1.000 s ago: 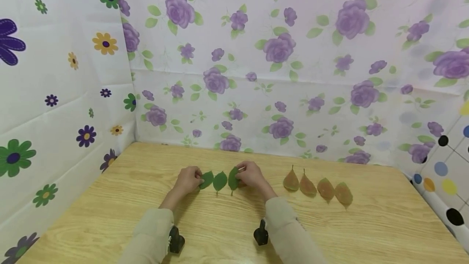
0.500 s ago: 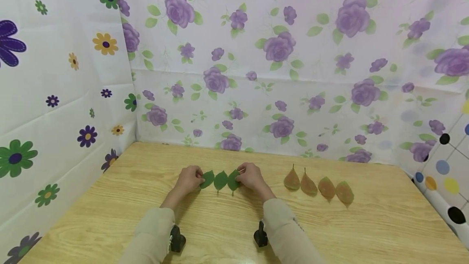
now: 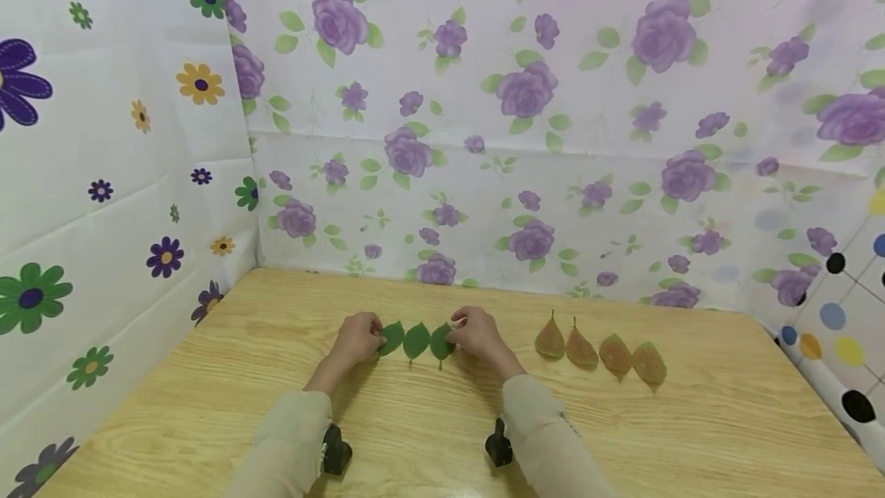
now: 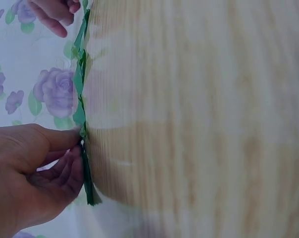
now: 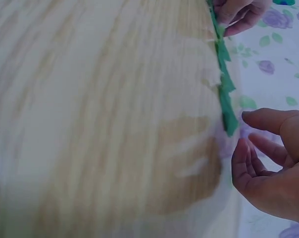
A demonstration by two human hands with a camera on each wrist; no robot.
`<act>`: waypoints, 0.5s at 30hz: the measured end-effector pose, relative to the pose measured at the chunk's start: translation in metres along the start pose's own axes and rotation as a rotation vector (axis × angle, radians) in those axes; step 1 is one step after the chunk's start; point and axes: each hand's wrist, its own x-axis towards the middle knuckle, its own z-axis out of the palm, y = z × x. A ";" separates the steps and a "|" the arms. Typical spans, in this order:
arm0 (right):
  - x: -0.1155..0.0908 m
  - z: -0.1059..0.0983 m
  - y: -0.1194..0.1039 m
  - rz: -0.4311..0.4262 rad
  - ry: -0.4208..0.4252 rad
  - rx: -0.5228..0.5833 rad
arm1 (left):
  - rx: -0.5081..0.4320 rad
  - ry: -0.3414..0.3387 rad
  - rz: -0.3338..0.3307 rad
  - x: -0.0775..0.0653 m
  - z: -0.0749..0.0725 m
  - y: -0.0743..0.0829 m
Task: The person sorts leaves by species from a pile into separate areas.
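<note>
Three green leaves with toothed edges lie in a row on the table: a left leaf (image 3: 392,337), a middle leaf (image 3: 416,340) and a right leaf (image 3: 441,342). My left hand (image 3: 357,337) pinches the left leaf at its outer edge, thumb and curled fingertips together. A darker green piece (image 4: 88,178) shows beyond those fingertips in the left wrist view; the head view hides it behind the hand. My right hand (image 3: 477,333) is at the right leaf's outer side. In the right wrist view its thumb and fingers stand apart, with nothing gripped between them.
To the right lie several brownish leaves, including a pear-shaped leaf (image 3: 550,340) with its stem pointing away and a rounder leaf (image 3: 650,363). The wooden table (image 3: 415,436) meets a flowered cloth (image 3: 525,175) behind and another cloth (image 3: 104,252) at left.
The right leaf has been turned flatter and moved close to the middle leaf. My right hand's fingers have since loosened from it. The left hand has stayed almost still.
</note>
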 end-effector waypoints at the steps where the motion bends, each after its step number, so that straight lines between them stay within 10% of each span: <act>1: -0.001 -0.002 -0.002 -0.001 -0.004 0.007 | 0.014 0.004 0.001 0.001 0.000 0.000; 15: -0.032 -0.059 -0.004 -0.149 0.020 -0.105 | 0.044 0.154 0.120 -0.007 -0.011 0.007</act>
